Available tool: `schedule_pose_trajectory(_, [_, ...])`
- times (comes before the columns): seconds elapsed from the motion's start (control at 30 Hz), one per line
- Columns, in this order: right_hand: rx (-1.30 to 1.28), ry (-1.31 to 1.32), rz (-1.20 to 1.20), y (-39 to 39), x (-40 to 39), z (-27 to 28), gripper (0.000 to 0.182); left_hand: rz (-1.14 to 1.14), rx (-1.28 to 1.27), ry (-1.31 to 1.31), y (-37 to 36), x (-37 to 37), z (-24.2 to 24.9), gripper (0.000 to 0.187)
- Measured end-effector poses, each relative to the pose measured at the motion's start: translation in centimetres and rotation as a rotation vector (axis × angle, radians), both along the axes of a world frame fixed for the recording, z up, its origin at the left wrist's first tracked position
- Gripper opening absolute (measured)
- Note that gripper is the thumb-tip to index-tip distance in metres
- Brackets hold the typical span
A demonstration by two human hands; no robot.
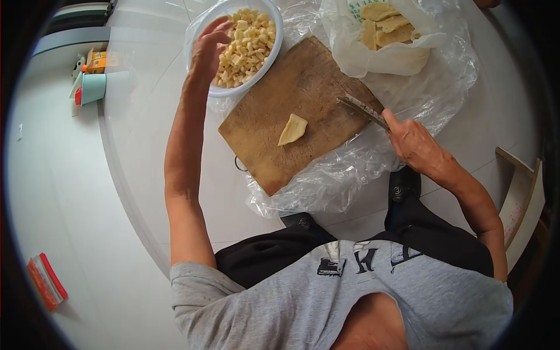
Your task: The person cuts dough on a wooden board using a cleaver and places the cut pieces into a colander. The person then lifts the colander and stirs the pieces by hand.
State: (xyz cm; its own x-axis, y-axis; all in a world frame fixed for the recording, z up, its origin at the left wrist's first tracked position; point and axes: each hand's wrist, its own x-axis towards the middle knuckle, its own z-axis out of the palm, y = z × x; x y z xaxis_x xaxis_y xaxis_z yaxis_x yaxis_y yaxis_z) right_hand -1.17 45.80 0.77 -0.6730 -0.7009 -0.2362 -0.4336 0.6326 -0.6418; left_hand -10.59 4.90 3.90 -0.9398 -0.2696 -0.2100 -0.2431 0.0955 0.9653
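Observation:
My left hand (pixel 209 49) is over the left rim of a white plastic basket (pixel 278 44), its fingers apart above a heap of small pale-yellow diced pieces (pixel 248 52). Nothing shows in that hand. A wooden cutting board (pixel 265 149) lies in front of me, and one flat pale-yellow piece (pixel 293 129) rests near its middle. My right hand (pixel 415 143) is wrapped round the handle of a knife (pixel 363 109), whose blade reaches over the board's right corner and is seen nearly edge-on.
Clear plastic sheeting (pixel 344 181) spreads under the board. At the upper right stands an open white plastic bag (pixel 402 61) with several flat yellowish slabs (pixel 385 26). A teal container (pixel 93 88) and a red packet (pixel 48 281) are at the left. My shoes (pixel 403 185) are close to the sheeting.

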Motion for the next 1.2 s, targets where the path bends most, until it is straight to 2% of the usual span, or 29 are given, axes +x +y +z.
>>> schedule_pose_trajectory(0.07, [0.009,-0.022,-0.027,0.1,0.1,-0.1,0.023,0.026,0.085,-0.003,-1.6,0.0,0.3,0.042])
schedule_pose_trajectory(0.1, [0.014,-0.037,-0.041,0.0,0.2,-0.1,0.026,0.021,0.025,0.013,-1.5,0.4,0.4,0.041])
schedule_pose_trajectory(0.2, [-0.03,0.061,-0.017,0.0,0.3,0.4,0.018,0.006,-0.175,0.018,0.4,3.3,-0.5,0.035])
schedule_pose_trajectory(0.23, [-0.061,0.095,-0.016,0.0,0.3,0.3,0.018,-0.099,-0.159,0.018,1.2,4.7,-1.3,0.034])
schedule_pose_trajectory(0.27, [-0.087,0.117,-0.011,0.1,0.2,0.0,0.018,-0.196,-0.203,-0.109,2.4,6.3,-2.1,0.034])
schedule_pose_trajectory(0.3, [-0.112,0.133,-0.007,0.2,0.5,-0.2,0.019,-0.333,-0.337,-0.241,3.8,8.0,-3.4,0.032])
schedule_pose_trajectory(0.33, [-0.145,0.176,-0.003,0.3,0.7,-0.3,0.019,-0.462,-0.499,-0.264,5.6,10.2,-4.7,0.039])
schedule_pose_trajectory(0.4, [-0.214,0.274,0.001,0.3,0.9,-0.1,0.02,-0.609,-0.711,-0.194,7.4,13.3,-7.4,0.047])
schedule_pose_trajectory(0.43, [-0.176,0.233,0.004,0.3,1.0,0.0,0.022,-0.683,-0.816,-0.154,8.1,14.6,-8.4,0.052])
schedule_pose_trajectory(0.53, [-0.138,0.187,0.006,0.2,0.9,-0.1,0.025,-0.667,-0.958,-0.045,9.1,16.2,-9.8,0.06])
schedule_pose_trajectory(0.7, [-0.237,0.194,0.068,1.4,0.7,-0.3,0.028,-0.623,-0.772,-0.081,10.9,14.3,-9.0,0.058])
schedule_pose_trajectory(0.8, [-0.257,-0.21,-0.013,1.3,-0.1,0.6,0.028,-0.627,-0.744,0.04,13.3,13.2,-9.1,0.056])
schedule_pose_trajectory(0.9, [-0.19,-0.269,-0.092,1.6,-0.2,0.6,0.029,-0.58,-0.735,0.118,14.3,13.2,-9.0,0.051])
schedule_pose_trajectory(0.93, [-0.195,-0.235,-0.086,1.7,-0.2,0.4,0.029,-0.552,-0.735,0.128,14.3,13.3,-8.9,0.048])
schedule_pose_trajectory(1.0, [-0.209,-0.174,-0.068,1.7,0.2,-0.1,0.03,-0.646,-0.798,0.154,13.0,13.7,-8.5,0.043])
schedule_pose_trajectory(1.1, [-0.188,0.055,0.001,1.5,0.6,-1.1,0.031,-0.729,-0.854,0.203,12.9,14.0,-8.9,0.035])
schedule_pose_trajectory(1.2, [-0.067,-0.068,-0.038,1.4,1.0,-0.5,0.036,-0.767,-0.873,0.247,13.3,14.0,-9.5,0.032])
